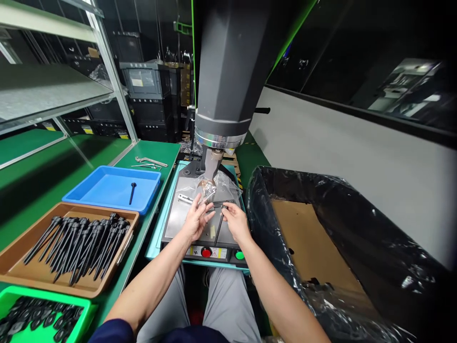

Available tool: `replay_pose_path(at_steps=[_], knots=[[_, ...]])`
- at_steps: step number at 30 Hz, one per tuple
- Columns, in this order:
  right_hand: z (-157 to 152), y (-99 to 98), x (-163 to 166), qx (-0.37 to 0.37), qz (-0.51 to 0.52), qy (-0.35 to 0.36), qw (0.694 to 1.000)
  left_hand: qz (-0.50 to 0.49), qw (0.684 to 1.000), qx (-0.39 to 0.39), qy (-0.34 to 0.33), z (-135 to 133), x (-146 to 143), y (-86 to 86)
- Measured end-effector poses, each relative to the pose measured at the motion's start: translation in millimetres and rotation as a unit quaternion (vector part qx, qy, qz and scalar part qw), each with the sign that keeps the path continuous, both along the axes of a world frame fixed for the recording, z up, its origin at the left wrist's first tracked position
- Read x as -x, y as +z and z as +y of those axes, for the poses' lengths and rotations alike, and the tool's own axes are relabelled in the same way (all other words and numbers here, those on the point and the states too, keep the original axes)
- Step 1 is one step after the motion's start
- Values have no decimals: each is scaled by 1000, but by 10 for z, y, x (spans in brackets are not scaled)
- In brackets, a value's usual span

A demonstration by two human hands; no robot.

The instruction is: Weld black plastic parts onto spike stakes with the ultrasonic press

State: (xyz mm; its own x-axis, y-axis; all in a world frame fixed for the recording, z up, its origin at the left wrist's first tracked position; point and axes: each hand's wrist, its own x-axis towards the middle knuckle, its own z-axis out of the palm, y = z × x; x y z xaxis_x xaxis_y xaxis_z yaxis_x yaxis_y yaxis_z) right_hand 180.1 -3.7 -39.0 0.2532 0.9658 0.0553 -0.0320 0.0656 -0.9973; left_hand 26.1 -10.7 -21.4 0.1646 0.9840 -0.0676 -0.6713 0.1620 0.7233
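In the head view my right hand [235,221] pinches a thin black rod with a thicker head [219,229] near its top; the rod hangs down over the machine's metal plate [174,220]. Just to the left, my left hand [195,221] is turned partly palm up with its fingers apart. A small dark piece seems to lie by its fingertips, too small to make out. Above both hands is the machine's press head [213,164], with a clear plastic sheet [228,183] around its lower end.
A brown tray [134,216] holds many similar black rods. One rod [132,193] lies in a blue tray [107,178]. Small black parts fill a green bin [87,312]. Wrenches [152,161] lie behind. Red [206,252] and green buttons [239,255] face me; a plastic-lined box [264,228] stands right.
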Motion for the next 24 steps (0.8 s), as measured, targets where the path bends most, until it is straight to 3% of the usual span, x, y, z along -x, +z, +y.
replay_pose_path(at_steps=[4, 10, 16, 20, 24], knots=[[199, -40, 143, -1, -57, 40, 998, 81, 993, -57, 63, -17, -3, 14], [370, 64, 335, -111, -169, 50, 978, 198, 966, -154, 57, 34, 0, 94], [475, 216, 321, -203, -244, -13, 948, 279, 931, -227, 63, 77, -20, 38], [625, 272, 317, -195, -267, -34, 943, 320, 909, -260, 68, 86, -34, -20], [799, 344, 335, -118, -271, -32, 955, 326, 906, -258, 75, 114, -29, -13]])
